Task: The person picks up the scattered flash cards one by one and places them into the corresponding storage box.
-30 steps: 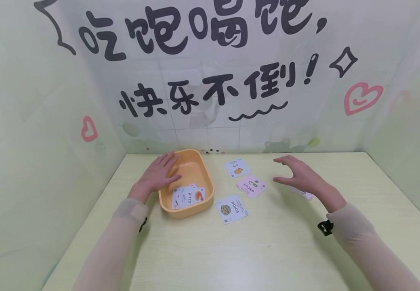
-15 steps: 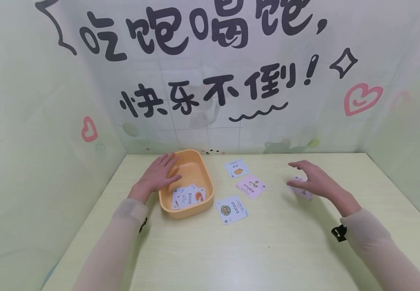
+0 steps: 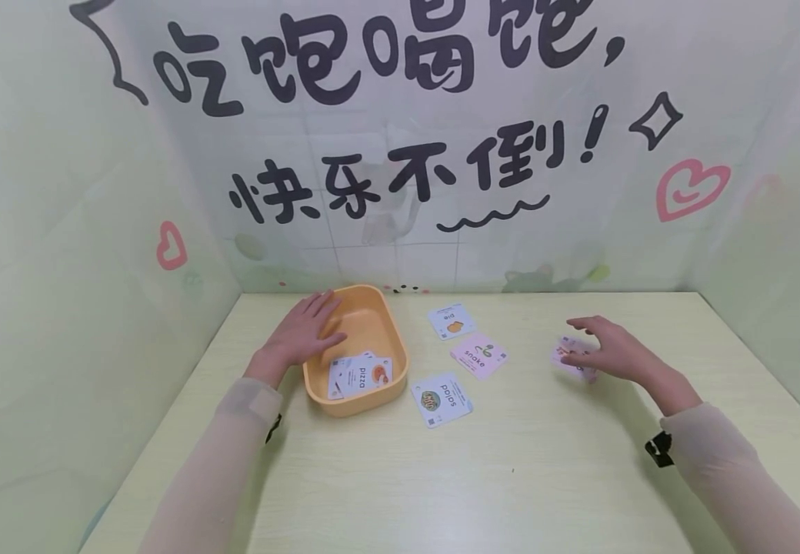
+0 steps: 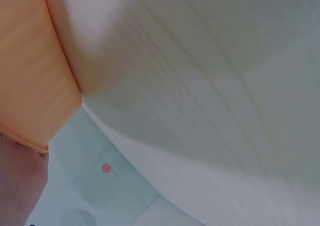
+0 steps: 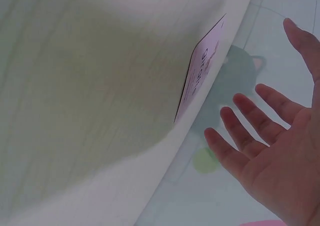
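Observation:
My left hand (image 3: 303, 331) lies over the left rim of an orange tray (image 3: 395, 338), fingers relaxed and spread. Inside the tray are several cards, with a pizza card (image 3: 370, 375) on top. Over on the right, my right hand (image 3: 611, 350) hovers above a pink card (image 3: 566, 354) and partly covers it. Its fingers are loosely bent with nothing between them. The right wrist view shows that pink card (image 5: 202, 71) flat on the table, apart from the fingers; its word is hard to read.
Between the tray and my right hand lie a pie card (image 3: 451, 319), a pink snake card (image 3: 478, 355) and a salad card (image 3: 441, 399). A printed curtain (image 3: 400, 261) stands along the back edge of the pale table (image 3: 400, 485).
My right hand has moved right and slightly nearer to me, from beside the snake card to over the pink card. The left hand and tray have stayed in place.

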The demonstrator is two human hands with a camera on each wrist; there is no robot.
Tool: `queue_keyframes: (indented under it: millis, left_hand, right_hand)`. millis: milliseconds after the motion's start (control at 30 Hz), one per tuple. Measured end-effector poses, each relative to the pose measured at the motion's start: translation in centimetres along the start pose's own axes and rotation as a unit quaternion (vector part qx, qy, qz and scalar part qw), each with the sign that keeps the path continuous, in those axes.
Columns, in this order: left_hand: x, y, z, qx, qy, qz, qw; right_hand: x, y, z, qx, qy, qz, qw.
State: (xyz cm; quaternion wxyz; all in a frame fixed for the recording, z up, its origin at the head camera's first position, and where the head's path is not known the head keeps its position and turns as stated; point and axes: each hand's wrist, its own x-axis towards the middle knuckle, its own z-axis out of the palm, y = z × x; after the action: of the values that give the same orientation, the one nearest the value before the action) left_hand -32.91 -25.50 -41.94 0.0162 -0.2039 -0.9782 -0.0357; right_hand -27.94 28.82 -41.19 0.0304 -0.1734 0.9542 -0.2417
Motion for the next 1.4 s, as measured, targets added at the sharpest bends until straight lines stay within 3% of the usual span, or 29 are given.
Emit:
queue_keyframes:
  millis: [700, 1400]
  left_hand:
    - [0.1, 0.0, 0.2, 0.002, 0.0, 0.002, 1.0]
    - [0.1, 0.0, 0.0, -0.005, -0.008, -0.007, 0.9999]
  right_hand:
    - [-0.1, 1.6, 0.5, -0.038, -0.034, 0.018, 0.999]
    - [0.3, 1.1, 1.1, -0.092, -0.043, 0.018, 0.995]
